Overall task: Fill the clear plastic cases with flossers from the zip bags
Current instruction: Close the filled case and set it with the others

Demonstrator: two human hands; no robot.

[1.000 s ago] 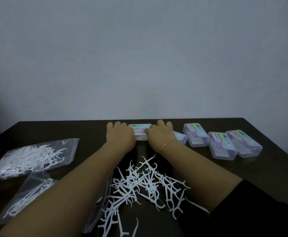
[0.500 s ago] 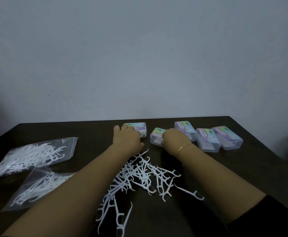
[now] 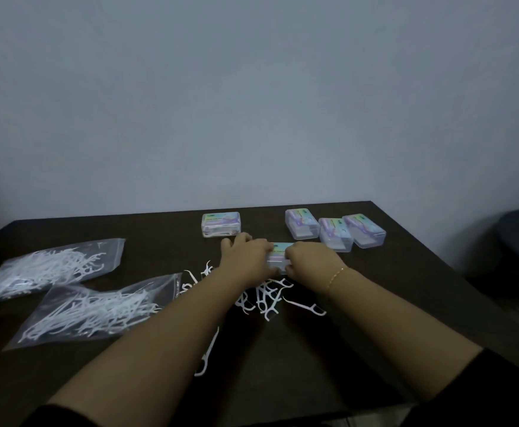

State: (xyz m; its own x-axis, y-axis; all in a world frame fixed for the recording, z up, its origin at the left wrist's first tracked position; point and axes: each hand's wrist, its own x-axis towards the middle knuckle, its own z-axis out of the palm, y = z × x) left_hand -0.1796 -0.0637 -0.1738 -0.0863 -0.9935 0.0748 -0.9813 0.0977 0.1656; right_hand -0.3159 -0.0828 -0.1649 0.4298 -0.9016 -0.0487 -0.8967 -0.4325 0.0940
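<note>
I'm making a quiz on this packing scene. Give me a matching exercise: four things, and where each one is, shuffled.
Things:
1. held case
2. lone case
3. zip bags
4. loose flossers

Places:
A. table's left side
B. between both hands
C. under the forearms
D. far edge, apart from the row of three

Pairs: 1-B, 2-D, 3-A, 4-C

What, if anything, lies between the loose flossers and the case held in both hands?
Nothing visible does. The left hand and right hand grip the clear case just beyond the loose flosser pile; the table between them shows bare.
</note>
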